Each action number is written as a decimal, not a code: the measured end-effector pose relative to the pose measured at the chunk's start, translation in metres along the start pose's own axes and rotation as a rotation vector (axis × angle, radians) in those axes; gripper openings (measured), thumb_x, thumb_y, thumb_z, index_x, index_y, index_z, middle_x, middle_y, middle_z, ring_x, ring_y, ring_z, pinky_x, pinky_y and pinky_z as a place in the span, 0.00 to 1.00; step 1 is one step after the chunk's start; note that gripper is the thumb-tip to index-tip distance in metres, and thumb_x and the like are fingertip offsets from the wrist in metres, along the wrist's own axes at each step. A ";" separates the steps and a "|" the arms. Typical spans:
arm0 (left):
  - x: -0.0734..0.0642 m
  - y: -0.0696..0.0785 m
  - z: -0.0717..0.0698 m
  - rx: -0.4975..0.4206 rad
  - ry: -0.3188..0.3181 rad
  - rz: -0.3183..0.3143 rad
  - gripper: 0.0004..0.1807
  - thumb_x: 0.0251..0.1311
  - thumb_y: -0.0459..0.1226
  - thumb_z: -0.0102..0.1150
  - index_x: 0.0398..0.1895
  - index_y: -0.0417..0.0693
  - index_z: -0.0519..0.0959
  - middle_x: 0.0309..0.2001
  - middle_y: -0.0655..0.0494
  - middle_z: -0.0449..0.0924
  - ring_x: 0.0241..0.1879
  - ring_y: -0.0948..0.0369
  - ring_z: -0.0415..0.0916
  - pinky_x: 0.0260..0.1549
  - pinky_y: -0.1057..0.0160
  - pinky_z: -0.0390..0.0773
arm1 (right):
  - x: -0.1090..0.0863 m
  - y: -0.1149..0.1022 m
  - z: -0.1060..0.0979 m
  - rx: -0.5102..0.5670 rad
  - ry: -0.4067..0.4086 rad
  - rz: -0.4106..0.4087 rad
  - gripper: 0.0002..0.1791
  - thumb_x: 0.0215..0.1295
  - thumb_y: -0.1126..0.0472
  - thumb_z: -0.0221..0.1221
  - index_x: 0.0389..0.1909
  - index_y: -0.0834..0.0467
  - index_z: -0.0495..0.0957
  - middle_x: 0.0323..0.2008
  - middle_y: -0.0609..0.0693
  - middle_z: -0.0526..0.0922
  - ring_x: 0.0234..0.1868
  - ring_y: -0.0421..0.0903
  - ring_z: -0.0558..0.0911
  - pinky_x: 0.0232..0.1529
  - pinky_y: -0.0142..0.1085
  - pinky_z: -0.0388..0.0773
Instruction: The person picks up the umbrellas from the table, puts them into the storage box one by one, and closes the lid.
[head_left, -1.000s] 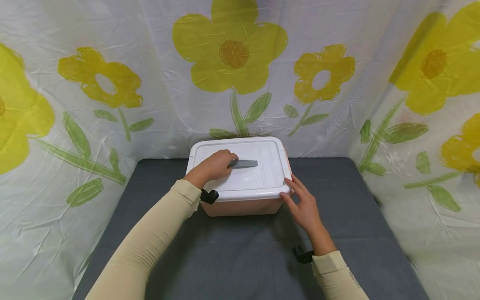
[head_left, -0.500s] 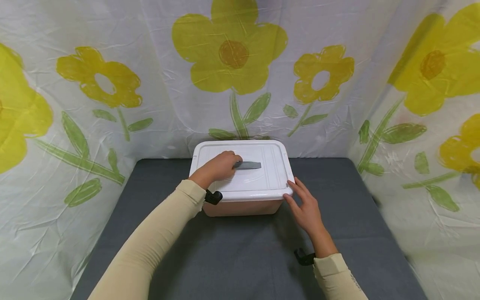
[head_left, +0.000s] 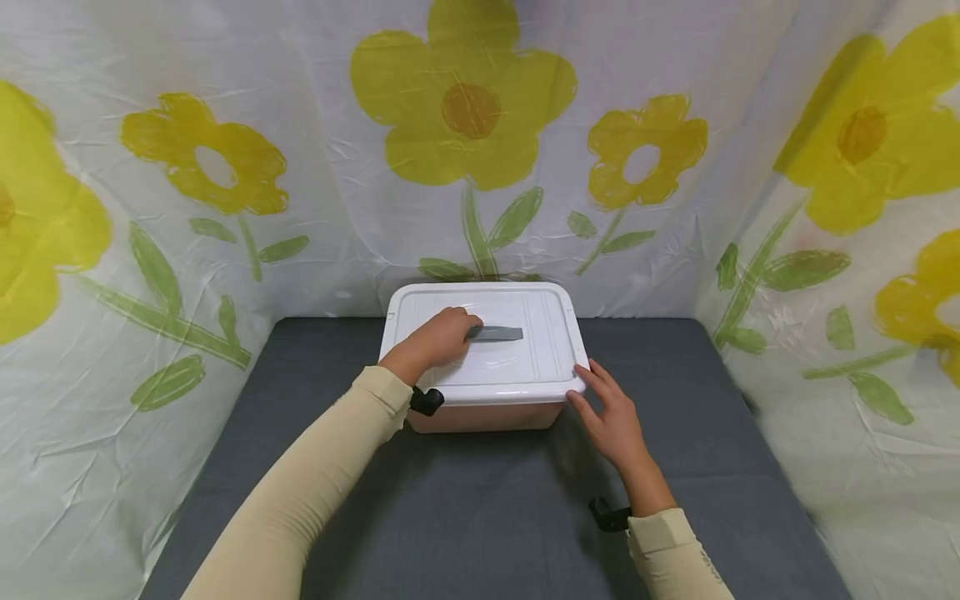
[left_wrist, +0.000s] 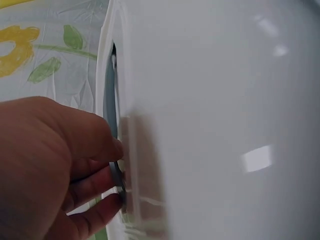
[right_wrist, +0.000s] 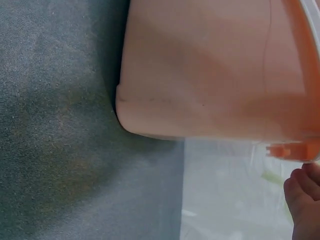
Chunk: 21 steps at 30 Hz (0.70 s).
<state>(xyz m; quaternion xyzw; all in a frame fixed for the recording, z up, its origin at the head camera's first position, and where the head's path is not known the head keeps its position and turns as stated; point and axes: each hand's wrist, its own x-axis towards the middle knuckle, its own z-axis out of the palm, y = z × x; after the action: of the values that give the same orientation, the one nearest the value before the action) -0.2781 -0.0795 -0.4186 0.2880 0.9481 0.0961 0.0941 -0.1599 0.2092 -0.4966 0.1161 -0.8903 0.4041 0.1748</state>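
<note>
A pink storage box (head_left: 487, 418) stands on the dark table, with a white lid (head_left: 543, 342) over its top. On the lid is a grey handle (head_left: 498, 333). My left hand (head_left: 437, 340) grips the left end of this handle, thumb on one side and fingers curled on the other in the left wrist view. At the lid's front right corner, my right hand (head_left: 617, 421) touches the edge with extended fingertips. In the right wrist view an orange clip (right_wrist: 292, 151) shows under the rim, right by the fingers (right_wrist: 300, 192).
Dark grey cloth covers the table (head_left: 480, 517). A white curtain (head_left: 322, 225) with yellow flowers hangs close behind the box and along both sides. Each wrist wears a black camera mount (head_left: 427, 400).
The lid has shifted slightly right and lies more squarely over the box; the pink strip at its right side is now covered. Both hands moved slightly right with it, keeping their places.
</note>
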 end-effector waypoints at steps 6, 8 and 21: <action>-0.015 -0.007 0.007 -0.087 0.008 0.010 0.24 0.69 0.29 0.40 0.67 0.40 0.69 0.66 0.42 0.69 0.68 0.48 0.64 0.67 0.52 0.63 | -0.005 -0.002 0.002 -0.027 0.005 0.034 0.27 0.63 0.56 0.63 0.64 0.53 0.74 0.67 0.61 0.69 0.63 0.64 0.73 0.56 0.61 0.70; -0.018 -0.009 0.008 -0.111 0.007 0.020 0.24 0.69 0.30 0.39 0.67 0.40 0.68 0.67 0.42 0.67 0.69 0.48 0.62 0.68 0.52 0.62 | -0.005 -0.004 0.001 -0.044 0.008 0.042 0.27 0.63 0.56 0.62 0.64 0.54 0.74 0.67 0.61 0.69 0.63 0.64 0.73 0.56 0.61 0.70; -0.027 -0.018 0.012 -0.130 0.026 0.029 0.24 0.70 0.31 0.37 0.68 0.40 0.67 0.69 0.43 0.64 0.71 0.48 0.60 0.69 0.52 0.60 | -0.008 -0.016 0.006 -0.088 -0.016 0.073 0.28 0.65 0.54 0.60 0.65 0.55 0.72 0.66 0.63 0.69 0.63 0.65 0.72 0.56 0.62 0.70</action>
<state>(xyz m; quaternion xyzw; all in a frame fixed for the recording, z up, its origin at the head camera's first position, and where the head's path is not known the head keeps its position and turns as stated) -0.2635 -0.1081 -0.4310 0.2935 0.9369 0.1625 0.0986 -0.1480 0.1948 -0.4923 0.0792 -0.9122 0.3699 0.1577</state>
